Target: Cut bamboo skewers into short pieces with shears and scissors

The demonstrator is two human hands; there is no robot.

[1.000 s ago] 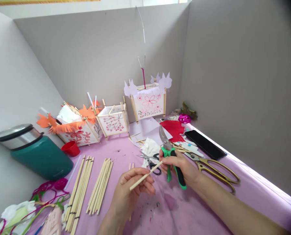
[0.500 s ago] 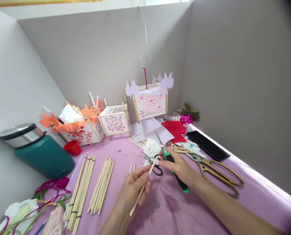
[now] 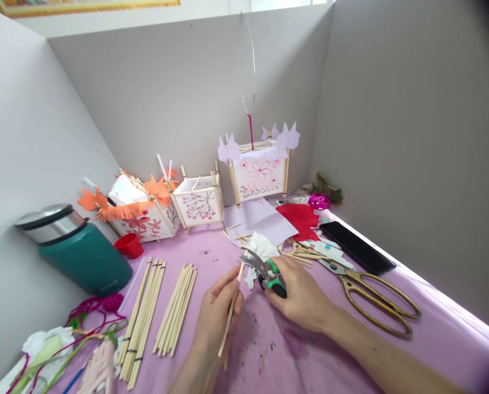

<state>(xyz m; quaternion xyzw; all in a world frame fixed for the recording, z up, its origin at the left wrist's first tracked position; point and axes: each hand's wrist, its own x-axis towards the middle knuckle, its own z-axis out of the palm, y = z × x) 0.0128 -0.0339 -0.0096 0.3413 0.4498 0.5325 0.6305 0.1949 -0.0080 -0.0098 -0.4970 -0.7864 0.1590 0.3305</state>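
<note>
My left hand pinches a thin wooden stick, tilted with its upper end pointing away from me. In my right hand is a pair of green-and-black garden shears. Their blades are apart, close to the stick's upper end; I cannot tell whether they touch it. Crumpled white tissue lies just behind the blades. Small dark scissors beneath are mostly covered by the shears and my right hand. Left of my left hand lie a loose row of wooden sticks and sticks tied in bundles.
A green bottle leans at the left beside a red cup. Decorated paper lanterns stand along the back wall. Gold-handled scissors and a black phone lie at right. A glue gun sits front left.
My right hand has turned the shears and wrapped round their handles, bringing the blades left to the stick's upper end. The blades have opened. My left hand still holds the stick.
</note>
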